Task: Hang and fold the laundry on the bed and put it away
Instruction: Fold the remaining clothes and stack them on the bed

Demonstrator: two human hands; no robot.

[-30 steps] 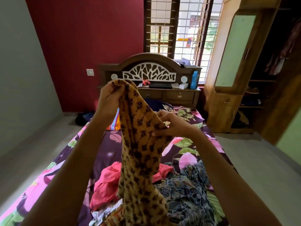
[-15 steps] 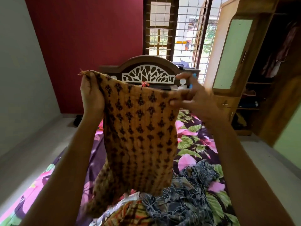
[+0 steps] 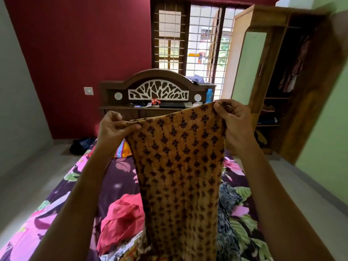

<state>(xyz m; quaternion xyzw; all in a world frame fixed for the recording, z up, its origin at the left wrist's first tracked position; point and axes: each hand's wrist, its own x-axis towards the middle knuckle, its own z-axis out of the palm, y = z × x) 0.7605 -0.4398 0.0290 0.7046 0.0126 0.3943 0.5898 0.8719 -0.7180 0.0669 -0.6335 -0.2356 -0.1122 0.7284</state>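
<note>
Head view: my left hand (image 3: 114, 129) and right hand (image 3: 235, 125) each pinch a top corner of the orange printed cloth (image 3: 180, 166). It hangs spread above the bed (image 3: 116, 178), right corner higher, lower end reaching the pile there. In my judgement a good fold needs the top edge level and taut, corners matched, then laid on the bed's bare sheet. Count: one cloth in hand; on the bed, one pink garment (image 3: 124, 217), one dark patterned garment (image 3: 227, 213), one striped piece (image 3: 123, 150); right of the bed, one open wardrobe (image 3: 282, 72).

orange garment (image 3: 178, 166): lower end cut off | pink cloth (image 3: 122, 219): partly hidden | wardrobe (image 3: 282, 72): contents dim
</note>
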